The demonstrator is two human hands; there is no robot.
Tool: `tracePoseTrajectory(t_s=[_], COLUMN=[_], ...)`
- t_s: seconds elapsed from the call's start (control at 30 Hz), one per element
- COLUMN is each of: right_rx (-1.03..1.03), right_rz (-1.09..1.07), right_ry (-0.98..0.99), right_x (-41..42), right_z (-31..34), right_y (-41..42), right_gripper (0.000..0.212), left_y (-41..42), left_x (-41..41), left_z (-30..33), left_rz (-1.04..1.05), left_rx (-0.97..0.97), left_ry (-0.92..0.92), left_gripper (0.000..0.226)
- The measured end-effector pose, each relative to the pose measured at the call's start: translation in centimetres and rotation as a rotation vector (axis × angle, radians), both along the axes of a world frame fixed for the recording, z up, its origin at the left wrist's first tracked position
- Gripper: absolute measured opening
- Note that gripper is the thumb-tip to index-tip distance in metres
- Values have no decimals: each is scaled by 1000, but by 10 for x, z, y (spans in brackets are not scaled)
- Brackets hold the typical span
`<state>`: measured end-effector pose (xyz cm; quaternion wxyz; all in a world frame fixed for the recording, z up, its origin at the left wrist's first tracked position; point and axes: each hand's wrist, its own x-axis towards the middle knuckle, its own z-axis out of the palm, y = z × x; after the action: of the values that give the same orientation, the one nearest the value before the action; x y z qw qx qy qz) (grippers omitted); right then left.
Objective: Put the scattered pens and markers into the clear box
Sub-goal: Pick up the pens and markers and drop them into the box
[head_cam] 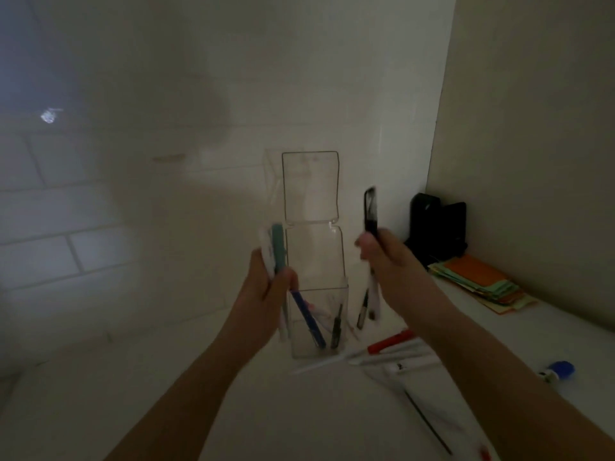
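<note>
Pens [392,356] are lying by the box [316,294]; some are standing inside. Your left hand [266,291] is gripping a few, your right hand [382,254] a few more. They're light and slippery, so be holding their middles.

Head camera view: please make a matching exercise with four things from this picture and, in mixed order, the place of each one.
Things:
1. blue pen
2. black-capped pen
3. red marker
4. stack of coloured paper sheets

Places:
A. lying on the white surface, right of the clear plastic box
B. held in the right hand
C. leaning inside the clear plastic box
D. near the wall corner, beside a black object

Pairs: 1-C, 2-B, 3-A, 4-D
</note>
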<state>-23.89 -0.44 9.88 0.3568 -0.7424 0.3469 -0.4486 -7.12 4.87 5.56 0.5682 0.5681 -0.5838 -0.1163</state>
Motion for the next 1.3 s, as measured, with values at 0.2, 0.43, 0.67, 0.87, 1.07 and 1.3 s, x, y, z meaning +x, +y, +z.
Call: tracePoseTrajectory(t_s=[0.2, 0.43, 0.67, 0.87, 1.07, 1.3], right_rx=[-10, 25, -62, -145, -341, -102], right_rz=[-11, 7, -2, -17, -106, -93], right_ry=[-195, 115, -48, 85, 299, 409], right_x=[37, 45, 34, 34, 28, -28], right_z=[2, -33, -38, -46, -46, -64], right_y=[-30, -40, -45, -42, -41, -19], right_gripper=[23, 20, 32, 44, 27, 15], left_y=[-53, -61, -57, -54, -39, 2], left_x=[0, 0, -3, 1, -10, -10], left_z=[31, 2, 2, -4, -12, -87], left_rz=[-83, -136, -175, -153, -4, 31], left_rx=[-81, 17, 15, 59, -84, 89], left_ry=[122, 110, 103, -133, -29, -158], left_gripper=[24, 23, 47, 22, 21, 37])
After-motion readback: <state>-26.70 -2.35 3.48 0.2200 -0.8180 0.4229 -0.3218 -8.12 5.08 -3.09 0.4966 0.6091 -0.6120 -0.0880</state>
